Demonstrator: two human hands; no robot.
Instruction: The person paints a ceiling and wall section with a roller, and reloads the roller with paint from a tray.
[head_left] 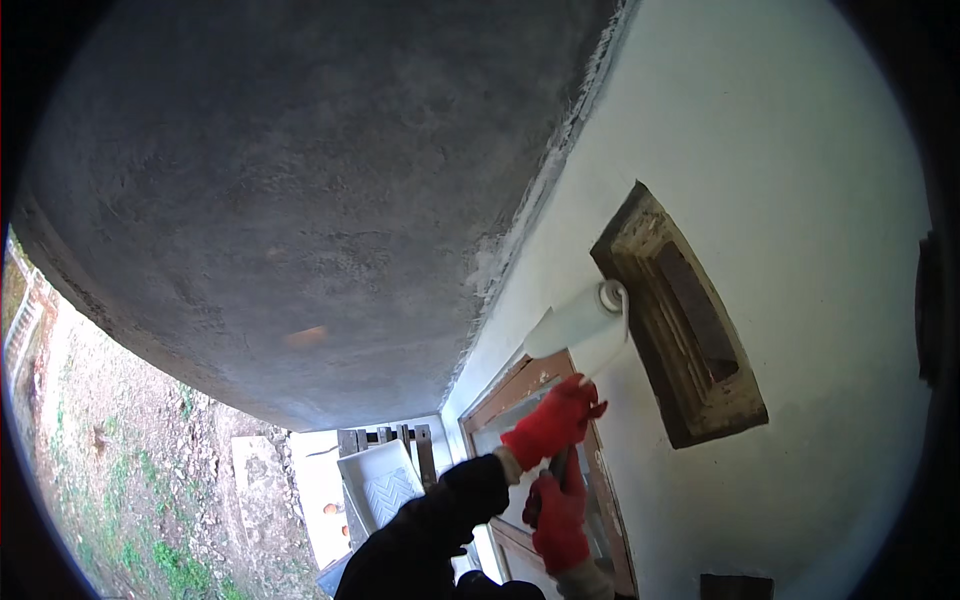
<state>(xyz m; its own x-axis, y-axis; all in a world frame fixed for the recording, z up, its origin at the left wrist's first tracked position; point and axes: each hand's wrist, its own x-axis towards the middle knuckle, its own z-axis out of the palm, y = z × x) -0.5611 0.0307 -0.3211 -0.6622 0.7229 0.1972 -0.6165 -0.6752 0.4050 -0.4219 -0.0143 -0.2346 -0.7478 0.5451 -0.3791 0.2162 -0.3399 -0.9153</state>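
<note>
A paint roller [578,320] with a pale, wet-looking sleeve lies against the white wall [830,250], just left of a recessed opening. Its wire frame runs down to my hands. My left hand [553,420], in a red glove, is closed around the upper part of the roller's handle. Below it, my right hand [560,525], also gloved in red, grips the dark lower end of the handle. A black sleeve covers my left forearm, which comes in from the lower left.
The framed recess [690,330] sits beside the roller. Dark grey ceiling [300,180] meets the wall along a ragged paint edge. Behind my arms is a brown-framed glazed door or window [530,385]. A white paint tray [348,470] rests on a slatted wooden stand [426,455], above rubble ground.
</note>
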